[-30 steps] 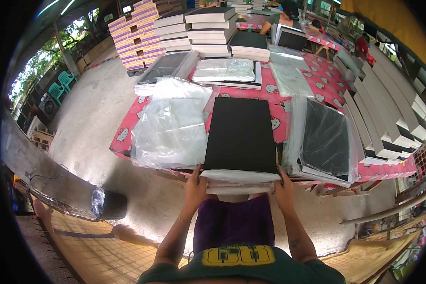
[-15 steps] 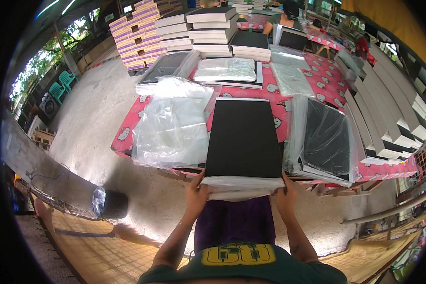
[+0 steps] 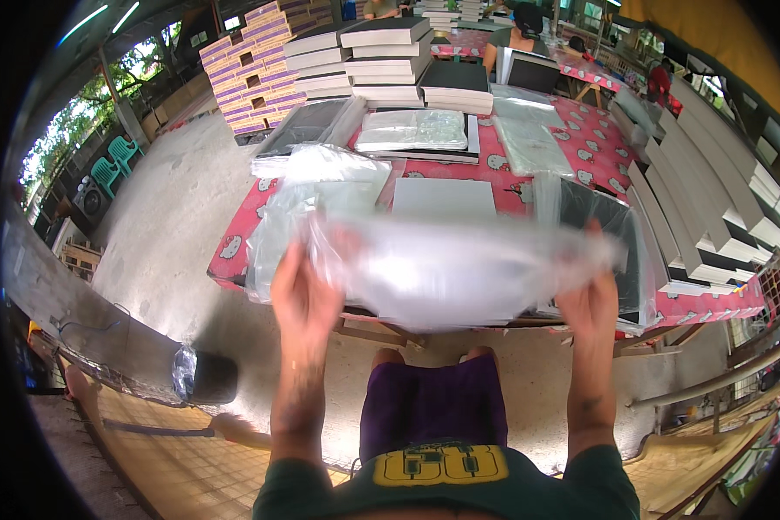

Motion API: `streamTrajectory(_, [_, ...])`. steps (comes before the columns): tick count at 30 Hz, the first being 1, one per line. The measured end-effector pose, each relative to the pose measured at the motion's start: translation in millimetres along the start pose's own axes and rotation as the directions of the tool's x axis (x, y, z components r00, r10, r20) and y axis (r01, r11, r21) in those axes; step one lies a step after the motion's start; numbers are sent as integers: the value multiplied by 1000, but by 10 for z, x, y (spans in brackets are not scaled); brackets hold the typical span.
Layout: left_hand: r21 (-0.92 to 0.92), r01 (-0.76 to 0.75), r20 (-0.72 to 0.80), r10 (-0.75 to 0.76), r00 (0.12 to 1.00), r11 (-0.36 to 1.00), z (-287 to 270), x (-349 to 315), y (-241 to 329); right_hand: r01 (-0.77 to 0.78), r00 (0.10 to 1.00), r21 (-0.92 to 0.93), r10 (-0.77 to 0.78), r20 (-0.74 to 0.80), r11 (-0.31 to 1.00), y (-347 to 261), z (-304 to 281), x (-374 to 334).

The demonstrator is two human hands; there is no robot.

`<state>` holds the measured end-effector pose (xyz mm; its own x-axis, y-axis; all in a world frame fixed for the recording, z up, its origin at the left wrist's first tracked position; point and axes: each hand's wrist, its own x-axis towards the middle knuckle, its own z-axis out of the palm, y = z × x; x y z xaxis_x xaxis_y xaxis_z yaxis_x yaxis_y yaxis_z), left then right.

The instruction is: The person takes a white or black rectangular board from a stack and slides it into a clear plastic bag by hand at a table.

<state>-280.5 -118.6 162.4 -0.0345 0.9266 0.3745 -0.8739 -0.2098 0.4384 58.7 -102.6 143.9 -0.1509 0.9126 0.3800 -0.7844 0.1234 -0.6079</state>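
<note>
Both my hands hold up a clear plastic bag (image 3: pixel 459 273), stretched wide in front of me above the table's near edge. My left hand (image 3: pixel 303 295) grips its left end and my right hand (image 3: pixel 589 299) its right end. The bag is blurred and whitish, so I cannot make out what is inside it. A flat grey sheet (image 3: pixel 442 198) lies on the pink patterned tablecloth (image 3: pixel 234 251) just behind the bag.
A heap of clear plastic bags (image 3: pixel 321 186) lies at the left, and black books in plastic (image 3: pixel 598 225) at the right. Book stacks (image 3: pixel 381 56) and purple-yellow boxes (image 3: pixel 251 61) stand behind, more stacks (image 3: pixel 711 191) along the right. A person (image 3: pixel 516 35) sits at the far table.
The black book that lay flat on the table with my hands at its near edge is gone from that spot. My hands have risen and spread apart with the plastic bag between them.
</note>
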Motion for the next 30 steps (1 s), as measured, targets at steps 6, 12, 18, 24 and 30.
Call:
streamTrajectory(6, [12, 79, -202, -75, 976, 997, -843, 991, -291, -148, 977, 197, 175, -124, 969, 424, -687, 973])
streamTrajectory(12, [293, 411, -453, -254, 855, 863, -2046, 529, -879, -357, 852, -24, 315, -418, 934, 1310, -1899, 528])
streamTrajectory(18, [891, 128, -130, -26, 991, 435, -1601, 777, -1309, -154, 923, -941, -295, -246, 302, 1402, -1519, 440])
streamTrajectory(24, [953, 138, -130, -49, 990, 270, -1225, 832, -1479, -115, 874, -654, -238, -425, 748, 695, -1125, 414])
streamTrajectory(30, [736, 110, 189, -359, 914, 668, -311, 787, -2175, -167, 812, -565, -212, -544, 808, -606, -1856, 25])
